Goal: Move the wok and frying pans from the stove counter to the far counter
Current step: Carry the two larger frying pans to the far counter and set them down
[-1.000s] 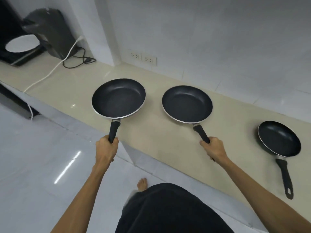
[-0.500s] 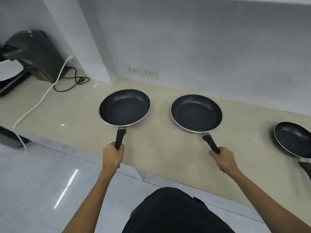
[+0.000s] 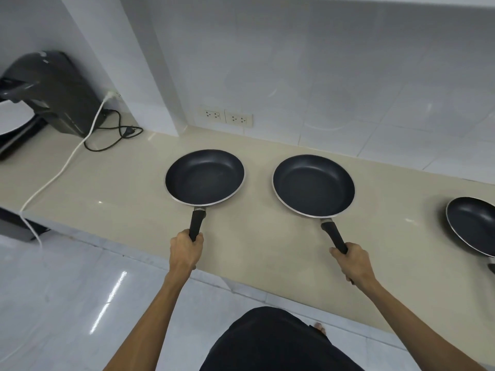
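Two black non-stick frying pans sit side by side over the beige counter [image 3: 128,188]. My left hand [image 3: 184,251] is closed around the black handle of the left frying pan [image 3: 205,178]. My right hand [image 3: 353,262] grips the handle of the right frying pan [image 3: 313,186]. Both pans are level, at or just above the counter surface; I cannot tell whether they touch it. A third, smaller frying pan [image 3: 474,223] lies on the counter at the right edge, partly cut off. No wok is in view.
A dark appliance [image 3: 53,92] stands at the back left, with a black cord [image 3: 115,136] and a white cable [image 3: 64,167] trailing over the counter's front edge. Wall sockets [image 3: 225,116] sit above the counter. White tiled floor lies below.
Both pans have travelled further over the counter, toward the wall, and the view has shifted left, pushing the third pan to the right edge. Both hands keep their grips.
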`<state>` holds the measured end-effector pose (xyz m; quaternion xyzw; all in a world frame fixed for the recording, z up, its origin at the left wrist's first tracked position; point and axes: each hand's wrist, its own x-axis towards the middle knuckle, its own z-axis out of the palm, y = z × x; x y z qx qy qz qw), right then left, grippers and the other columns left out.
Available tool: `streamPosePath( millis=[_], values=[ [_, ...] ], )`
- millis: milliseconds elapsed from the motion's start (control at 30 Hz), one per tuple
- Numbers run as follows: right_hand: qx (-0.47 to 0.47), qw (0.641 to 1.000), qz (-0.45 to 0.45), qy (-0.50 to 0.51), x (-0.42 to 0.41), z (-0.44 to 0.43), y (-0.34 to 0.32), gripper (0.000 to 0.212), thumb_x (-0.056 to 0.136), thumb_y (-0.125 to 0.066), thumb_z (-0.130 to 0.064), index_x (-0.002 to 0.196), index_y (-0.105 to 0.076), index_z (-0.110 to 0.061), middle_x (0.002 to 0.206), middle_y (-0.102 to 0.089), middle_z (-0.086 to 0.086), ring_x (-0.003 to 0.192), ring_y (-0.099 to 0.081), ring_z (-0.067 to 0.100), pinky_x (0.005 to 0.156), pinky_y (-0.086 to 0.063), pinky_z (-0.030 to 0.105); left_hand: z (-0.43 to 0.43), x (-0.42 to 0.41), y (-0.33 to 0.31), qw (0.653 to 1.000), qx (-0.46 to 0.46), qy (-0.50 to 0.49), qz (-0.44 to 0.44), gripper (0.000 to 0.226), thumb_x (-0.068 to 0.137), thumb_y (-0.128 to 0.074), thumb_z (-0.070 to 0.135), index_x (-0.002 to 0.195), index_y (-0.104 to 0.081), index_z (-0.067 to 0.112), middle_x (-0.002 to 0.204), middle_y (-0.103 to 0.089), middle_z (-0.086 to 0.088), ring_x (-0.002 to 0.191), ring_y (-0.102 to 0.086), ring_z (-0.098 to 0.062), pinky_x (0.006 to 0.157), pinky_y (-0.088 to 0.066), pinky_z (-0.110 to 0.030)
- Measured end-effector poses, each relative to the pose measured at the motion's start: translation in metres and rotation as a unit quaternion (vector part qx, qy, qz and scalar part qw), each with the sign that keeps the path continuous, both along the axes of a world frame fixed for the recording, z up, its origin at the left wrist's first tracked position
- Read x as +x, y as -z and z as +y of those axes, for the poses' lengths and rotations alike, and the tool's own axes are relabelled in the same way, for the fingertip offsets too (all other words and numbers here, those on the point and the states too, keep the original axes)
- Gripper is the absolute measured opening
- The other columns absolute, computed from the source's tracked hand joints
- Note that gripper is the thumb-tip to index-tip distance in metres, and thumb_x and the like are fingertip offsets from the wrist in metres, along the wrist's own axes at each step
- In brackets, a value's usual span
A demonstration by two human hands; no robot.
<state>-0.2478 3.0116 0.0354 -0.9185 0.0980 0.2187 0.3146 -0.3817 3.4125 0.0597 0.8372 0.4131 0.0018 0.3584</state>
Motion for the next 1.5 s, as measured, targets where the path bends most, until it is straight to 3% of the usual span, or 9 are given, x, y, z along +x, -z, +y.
streamPosePath(
  millis=[433, 600, 1100, 1500],
  values=[
    [-0.014, 1.0, 0.008, -0.003, 0.001, -0.003, 0.018, 0.028, 0.096, -0.062, -0.034, 0.092, -0.058, -0.006, 0.065, -0.061, 0.016, 0.033, -0.053, 0.025, 0.028, -0.039, 0.024, 0.01, 0.021, 0.011, 1.0, -0.001, 0.0, 0.003, 0.025, 0.099, -0.056, 0.021, 0.091, -0.062, -0.001, 0.073, -0.06, -0.014, 0.054, -0.058, -0.028, 0.032, -0.047, -0.028],
    [-0.018, 1.0, 0.018, -0.006, -0.001, -0.002, 0.022, 0.026, 0.096, -0.06, -0.033, 0.092, -0.056, -0.008, 0.068, -0.061, 0.015, 0.036, -0.054, 0.026, 0.028, -0.04, 0.024, 0.015, 0.02, 0.023, 1.0, -0.008, 0.0, 0.006, 0.025, 0.099, -0.056, 0.023, 0.09, -0.06, 0.0, 0.072, -0.06, -0.014, 0.056, -0.058, -0.027, 0.035, -0.053, -0.034],
    [-0.047, 0.998, 0.027, -0.015, -0.003, 0.001, 0.023, 0.034, 0.098, -0.057, -0.039, 0.098, -0.054, -0.006, 0.075, -0.06, 0.014, 0.047, -0.059, 0.027, 0.028, -0.037, 0.021, 0.02, 0.011, 0.044, 0.995, -0.09, 0.013, 0.049, 0.028, 0.103, -0.053, 0.025, 0.116, -0.049, 0.001, 0.092, -0.061, -0.022, 0.068, -0.061, -0.035, 0.048, -0.054, -0.038],
    [-0.08, 0.996, 0.024, -0.044, -0.004, 0.002, 0.023, 0.037, 0.101, -0.05, -0.039, 0.104, -0.05, -0.003, 0.086, -0.063, 0.021, 0.065, -0.066, 0.037, 0.053, -0.06, 0.044, 0.012, 0.012, 0.036, 0.995, -0.052, 0.036, 0.081, 0.033, 0.105, -0.049, 0.026, 0.12, -0.044, -0.003, 0.105, -0.061, -0.026, 0.088, -0.064, -0.046, 0.068, -0.061, -0.054]
  ],
)
